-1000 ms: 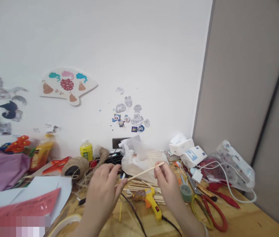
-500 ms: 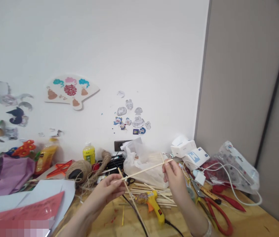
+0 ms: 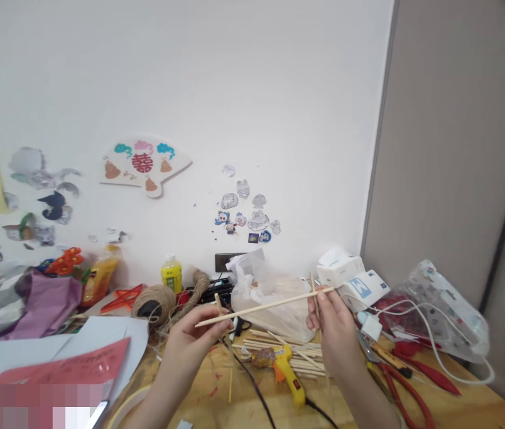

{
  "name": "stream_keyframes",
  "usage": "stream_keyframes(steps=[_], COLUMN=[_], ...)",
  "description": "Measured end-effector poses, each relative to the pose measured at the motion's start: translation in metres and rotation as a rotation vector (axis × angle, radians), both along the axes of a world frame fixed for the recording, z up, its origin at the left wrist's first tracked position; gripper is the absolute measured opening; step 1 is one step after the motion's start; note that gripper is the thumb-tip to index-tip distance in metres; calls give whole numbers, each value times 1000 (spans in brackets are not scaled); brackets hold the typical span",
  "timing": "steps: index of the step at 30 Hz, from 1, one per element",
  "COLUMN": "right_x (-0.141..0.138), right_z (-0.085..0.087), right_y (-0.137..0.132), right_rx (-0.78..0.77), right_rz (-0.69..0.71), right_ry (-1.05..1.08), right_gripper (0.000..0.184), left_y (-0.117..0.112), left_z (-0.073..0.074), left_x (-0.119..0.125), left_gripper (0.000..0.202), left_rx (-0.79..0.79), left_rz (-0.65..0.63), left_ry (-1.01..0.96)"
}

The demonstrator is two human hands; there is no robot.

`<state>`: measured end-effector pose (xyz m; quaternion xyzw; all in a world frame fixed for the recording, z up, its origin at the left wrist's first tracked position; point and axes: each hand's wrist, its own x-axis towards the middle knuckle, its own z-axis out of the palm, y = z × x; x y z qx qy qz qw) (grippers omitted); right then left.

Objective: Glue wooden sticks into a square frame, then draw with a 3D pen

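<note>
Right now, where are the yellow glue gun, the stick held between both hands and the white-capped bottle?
Glue gun (image 3: 290,372), head view: its yellow handle.
Stick (image 3: 264,307), head view: middle of its length.
Bottle (image 3: 172,276), head view: its yellow body.

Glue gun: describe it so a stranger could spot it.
On the table, find the white bag, then the loose sticks just nearer the viewer. The glue gun lies at their near edge: unlike the sticks, it is yellow, with an orange trigger and a black cord.
</note>
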<state>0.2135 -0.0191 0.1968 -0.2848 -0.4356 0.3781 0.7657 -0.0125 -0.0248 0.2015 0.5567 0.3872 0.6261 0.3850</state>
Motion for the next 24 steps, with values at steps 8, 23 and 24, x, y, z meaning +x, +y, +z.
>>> stream_keyframes(steps=[8,23,24], right_x=[-1,-1,0], right_z=[6,10,10], right_y=[-12,-20,-20], right_rx=[83,147,151], right_rz=[-29,-76,-73], right_ry=[92,80,79], right_gripper=[23,11,11], left_y=[-14,-26,-26], left_z=[8,15,15], left_x=[-5,2,1], left_gripper=[6,20,19], left_rx=[338,119,145], left_rz=[-46,-134,-137], left_ry=[147,68,84])
